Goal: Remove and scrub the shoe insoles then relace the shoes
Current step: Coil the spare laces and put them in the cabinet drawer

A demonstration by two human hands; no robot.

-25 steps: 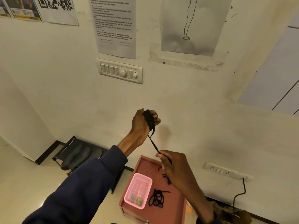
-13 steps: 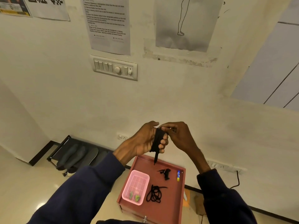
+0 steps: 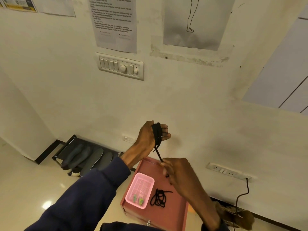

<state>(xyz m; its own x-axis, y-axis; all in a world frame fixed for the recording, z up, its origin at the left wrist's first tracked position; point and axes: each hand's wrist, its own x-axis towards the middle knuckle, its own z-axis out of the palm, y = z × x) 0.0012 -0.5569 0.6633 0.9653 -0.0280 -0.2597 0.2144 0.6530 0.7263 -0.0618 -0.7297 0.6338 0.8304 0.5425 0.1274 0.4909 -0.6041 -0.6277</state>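
Our left fingers (image 3: 165,130) are curled, with a black lace (image 3: 157,132) wound round them in several turns. Its free end runs down taut to our right fingertips (image 3: 164,165), which pinch it. The left hand (image 3: 148,137) is raised before the wall and the right hand (image 3: 180,175) is lower, over the box (image 3: 175,214).

We judge the task is at its middle. Four insoles (image 3: 93,159) lie out on the rack (image 3: 65,145), though we cannot tell whether they have been scrubbed. A second lace (image 3: 159,198) lies coiled on the box, so relacing looks not yet begun. A brown shape (image 3: 240,217) at lower right may be a shoe, but it is too blurred to say.

The lace is a flat, limp, matt cord. The insoles are dark, thin and foot-shaped. The box is flat-topped and dull red, and it holds a glossy pink tray (image 3: 133,194) with a ribbed floor.
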